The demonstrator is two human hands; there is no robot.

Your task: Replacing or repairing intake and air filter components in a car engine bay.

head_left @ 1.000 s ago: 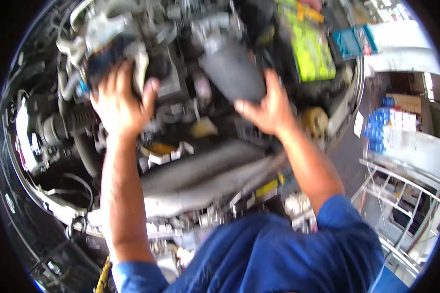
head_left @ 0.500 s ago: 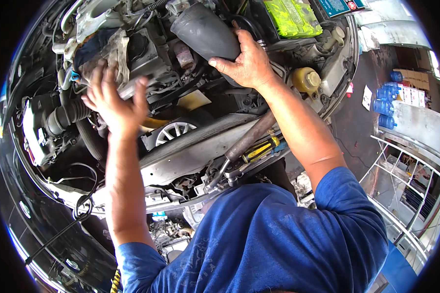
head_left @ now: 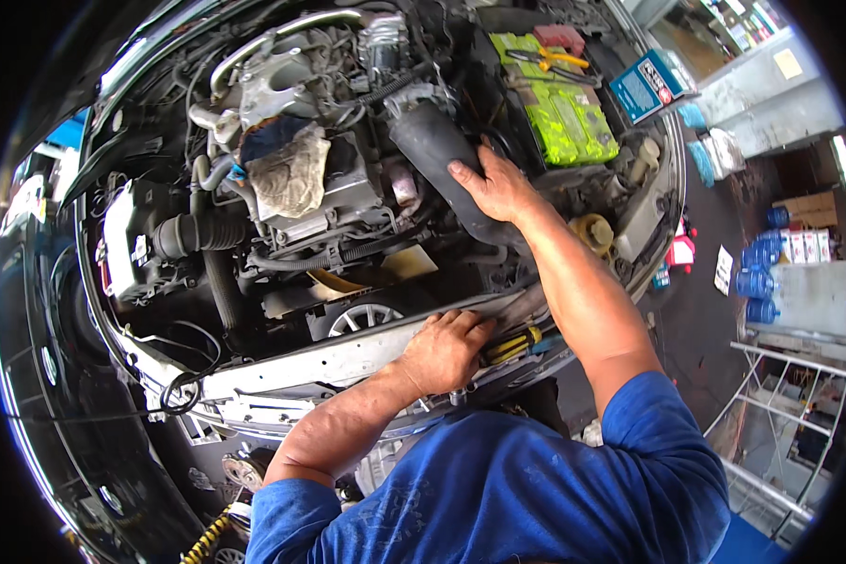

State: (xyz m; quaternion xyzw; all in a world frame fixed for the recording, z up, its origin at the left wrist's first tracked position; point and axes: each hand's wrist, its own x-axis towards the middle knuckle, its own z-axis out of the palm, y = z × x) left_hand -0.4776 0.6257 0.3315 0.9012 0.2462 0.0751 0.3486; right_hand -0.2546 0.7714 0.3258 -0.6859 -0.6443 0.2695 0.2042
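My right hand grips the dark rubber intake duct at the right-centre of the engine bay. My left hand is curled low at the front metal crossmember, beside yellow-handled tools; whatever is under its fingers is hidden. A stained cloth with a dark patch lies on the engine, left of the duct.
A green battery with yellow-handled pliers on it sits at the back right, near a teal box. A yellow-capped reservoir is beside my right forearm. Blue water jugs and a metal rack stand outside the car.
My left hand has moved from the cloth down and right to the front crossmember, its fingers now curled. My right hand still holds the duct. The view has shifted.
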